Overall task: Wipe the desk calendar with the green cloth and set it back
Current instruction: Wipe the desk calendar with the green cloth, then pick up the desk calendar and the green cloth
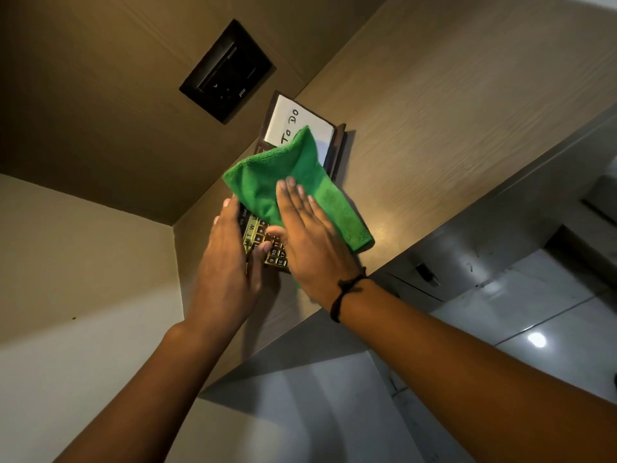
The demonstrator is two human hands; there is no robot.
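Observation:
The desk calendar (pixel 267 243) is a dark wooden stand with gold date tiles and a white "TO DO" notepad at its far end. It rests on the wooden desk (pixel 450 121) near the wall. The green cloth (pixel 267 182) is draped over its middle. My right hand (pixel 310 242) lies flat on the cloth, fingers straight, pressing it onto the calendar. My left hand (pixel 227 262) grips the calendar's left side, thumb on the tiles. Much of the calendar is hidden by the cloth and hands.
A black socket plate (pixel 227 71) is set in the wooden wall behind the calendar. The desk's front edge (pixel 434 252) runs diagonally, with a grey tiled floor (pixel 534 329) beyond and below it. A pale wall (pixel 83 279) fills the left.

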